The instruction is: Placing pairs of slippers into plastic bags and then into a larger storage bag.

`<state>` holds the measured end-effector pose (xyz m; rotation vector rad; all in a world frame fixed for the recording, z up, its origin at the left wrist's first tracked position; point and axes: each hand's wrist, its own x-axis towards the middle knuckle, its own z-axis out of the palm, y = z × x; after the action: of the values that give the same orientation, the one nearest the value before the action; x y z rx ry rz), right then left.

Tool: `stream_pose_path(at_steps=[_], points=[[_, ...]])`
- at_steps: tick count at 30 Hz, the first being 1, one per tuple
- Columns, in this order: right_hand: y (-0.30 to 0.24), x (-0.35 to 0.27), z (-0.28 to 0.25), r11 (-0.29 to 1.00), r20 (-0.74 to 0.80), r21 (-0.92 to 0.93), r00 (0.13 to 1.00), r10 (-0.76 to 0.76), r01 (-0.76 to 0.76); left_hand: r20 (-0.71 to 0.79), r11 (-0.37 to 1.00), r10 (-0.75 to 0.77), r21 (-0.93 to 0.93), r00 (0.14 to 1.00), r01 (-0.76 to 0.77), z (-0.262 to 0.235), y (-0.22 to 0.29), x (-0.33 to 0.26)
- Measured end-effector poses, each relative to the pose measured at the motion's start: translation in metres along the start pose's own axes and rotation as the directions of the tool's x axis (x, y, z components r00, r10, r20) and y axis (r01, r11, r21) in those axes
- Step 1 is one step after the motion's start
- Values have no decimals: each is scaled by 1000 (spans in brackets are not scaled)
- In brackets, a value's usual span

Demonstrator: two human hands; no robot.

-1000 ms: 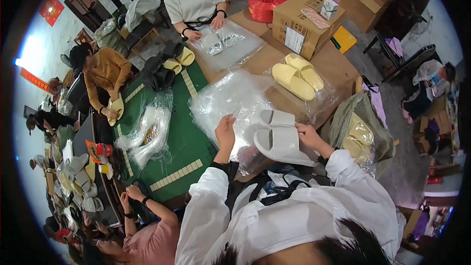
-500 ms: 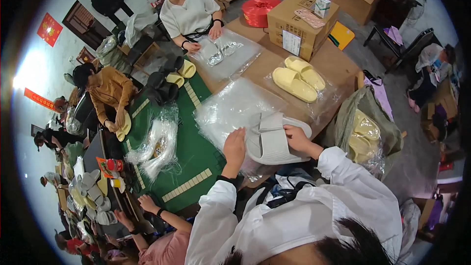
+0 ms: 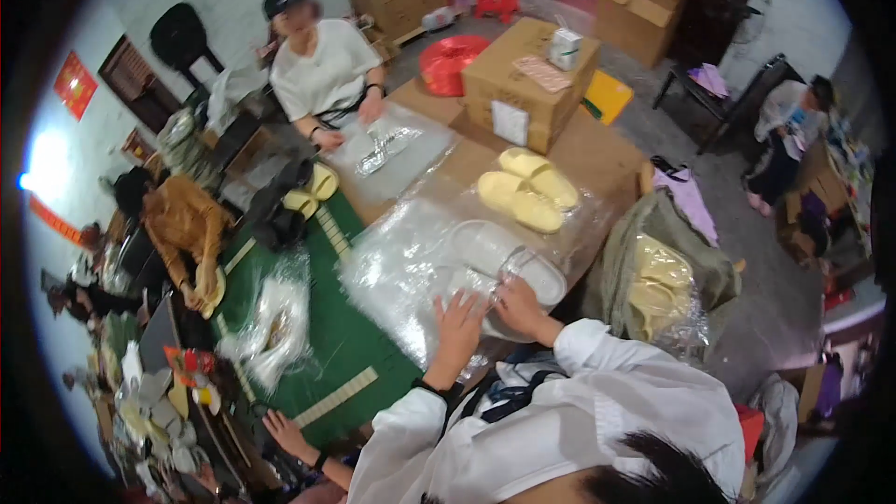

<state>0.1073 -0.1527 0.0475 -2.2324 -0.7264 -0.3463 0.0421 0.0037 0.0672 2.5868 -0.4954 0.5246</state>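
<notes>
Left hand, head view (image 3: 457, 319): spreads open, palm down, over clear plastic bags (image 3: 387, 266) near the edge of the brown table (image 3: 611, 163).
Right hand (image 3: 523, 306): curls just beside the left, at the near end of the grey slides (image 3: 489, 245); cannot tell whether gripping.
Grey slides: lie side by side on the table, on or inside clear plastic, cannot tell which.
Yellow slides (image 3: 534, 185): lie just beyond, with clear plastic around.
Cardboard carton (image 3: 509, 84): stands behind the yellow pair.
</notes>
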Motion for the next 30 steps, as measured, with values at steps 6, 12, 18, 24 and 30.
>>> stream_pose_path(at_steps=[6, 12, 18, 24, 30], points=[[35, 16, 39, 993, -27, -66, 995, -101, 99, 66, 975, 46, -222, 997, -31, -1, 39, 6], [30, 89, 61, 986, 28, -152, 997, 72, -67, 5, 928, -74, -366, 997, 71, 0, 48, 35], [15, 79, 34, 992, 643, 20, 761, 84, -127, -82, 647, -694, -508, 716, 569, -10, 20, 53], [32, 13, -24, 484, 726, 603, 688, -5, -634, -88, 759, -582, -417, 808, 501, 0, 30, 52], [31, 31, -19, -132, 790, 613, 609, 75, -779, -83, 847, -454, -350, 887, 401, 1, 36, 51]])
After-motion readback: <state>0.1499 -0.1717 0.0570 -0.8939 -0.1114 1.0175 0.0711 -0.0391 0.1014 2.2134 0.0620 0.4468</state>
